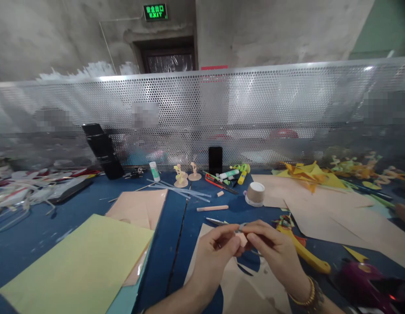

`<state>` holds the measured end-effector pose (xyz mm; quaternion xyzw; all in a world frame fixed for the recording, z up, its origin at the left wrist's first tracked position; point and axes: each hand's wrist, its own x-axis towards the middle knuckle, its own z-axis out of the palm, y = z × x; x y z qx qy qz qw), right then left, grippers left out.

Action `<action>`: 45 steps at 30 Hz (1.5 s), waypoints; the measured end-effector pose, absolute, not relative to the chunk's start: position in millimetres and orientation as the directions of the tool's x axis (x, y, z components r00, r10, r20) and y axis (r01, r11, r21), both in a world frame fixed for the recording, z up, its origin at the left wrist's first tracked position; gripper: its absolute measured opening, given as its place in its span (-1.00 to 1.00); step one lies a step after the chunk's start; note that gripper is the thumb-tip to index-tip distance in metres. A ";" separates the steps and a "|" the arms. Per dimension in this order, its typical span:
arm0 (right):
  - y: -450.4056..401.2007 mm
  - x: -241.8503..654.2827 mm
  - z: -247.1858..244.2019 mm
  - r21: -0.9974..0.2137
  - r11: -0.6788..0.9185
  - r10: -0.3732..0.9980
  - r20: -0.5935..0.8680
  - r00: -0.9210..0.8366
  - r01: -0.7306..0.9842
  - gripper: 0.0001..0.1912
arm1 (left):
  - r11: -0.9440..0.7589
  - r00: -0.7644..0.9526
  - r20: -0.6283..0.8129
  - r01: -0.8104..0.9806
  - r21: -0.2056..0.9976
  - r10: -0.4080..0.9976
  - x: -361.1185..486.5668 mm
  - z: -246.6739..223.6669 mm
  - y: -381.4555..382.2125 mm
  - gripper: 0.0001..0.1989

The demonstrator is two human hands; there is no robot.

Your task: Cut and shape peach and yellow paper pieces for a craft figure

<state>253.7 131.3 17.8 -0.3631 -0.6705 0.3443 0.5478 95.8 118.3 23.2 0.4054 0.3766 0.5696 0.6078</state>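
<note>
A small peach paper piece [242,239] is pinched between my left hand [212,257] and my right hand [276,250]. Both hands meet above a cut peach sheet [243,292] at the lower centre, and a curved cut-out shows in that sheet below the fingers. A thin greyish strip or ring is by the fingertips, too small to make out. Beyond the hands lie a silver pen [216,221] and a peach stick [212,208]. A white-topped roll [256,192] stands behind my right hand.
Yellow-green paper [81,266] covers peach sheets at left. Small paper figures [180,176], a glue stick [154,171], red scissors [218,182] and a phone [215,159] are at the back. A yellow-handled tool [307,253] and purple object [362,283] lie right, near more peach sheets [339,213].
</note>
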 end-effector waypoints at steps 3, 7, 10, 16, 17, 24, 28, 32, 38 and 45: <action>132.7 255.7 18.9 -0.882 0.460 0.878 0.435 -0.200 0.102 -0.81 | 0.027 0.071 0.000 -0.384 0.923 0.997 95.7 24.6 117.6 -0.75; 133.3 256.8 21.9 -0.862 0.497 0.860 0.474 -0.192 0.102 -0.83 | 0.062 0.048 -0.049 -0.326 0.943 0.998 94.1 27.1 117.8 -0.75; 133.4 256.9 23.2 -0.851 0.513 0.854 0.494 -0.165 0.111 -0.86 | 0.090 0.050 -0.078 -0.327 0.941 0.996 93.1 28.2 118.2 -0.73; 134.3 258.2 21.6 -0.832 0.543 0.837 0.524 -0.157 0.115 -0.91 | 0.148 0.083 -0.125 -0.386 0.910 0.989 93.6 28.3 118.1 -0.70; 134.5 258.5 21.3 -0.829 0.547 0.835 0.528 -0.157 0.117 -0.91 | 0.154 0.082 -0.131 -0.399 0.904 0.988 93.9 28.2 118.2 -0.69; 132.9 258.5 20.7 -0.786 0.599 0.800 0.578 -0.162 0.154 -0.91 | 0.180 0.108 -0.148 -0.410 0.894 0.983 94.3 27.9 118.6 -0.70; 131.5 257.6 21.4 -0.774 0.608 0.793 0.586 -0.166 0.177 -0.89 | 0.183 0.114 -0.149 -0.399 0.899 0.982 93.2 28.1 117.3 -0.69; 132.4 256.6 21.5 -0.726 0.663 0.749 0.642 -0.168 0.184 -0.88 | 0.200 0.113 -0.168 -0.413 0.888 0.979 93.5 29.6 116.3 -0.72; 133.6 256.4 20.0 -0.709 0.678 0.734 0.665 -0.137 0.194 -0.85 | 0.237 0.104 -0.214 -0.477 0.846 0.971 95.8 32.9 115.9 -0.70; 133.4 257.5 19.8 -0.686 0.703 0.711 0.677 -0.188 0.187 -0.84 | 0.256 0.156 -0.207 -0.461 0.850 0.966 95.0 33.5 117.1 -0.76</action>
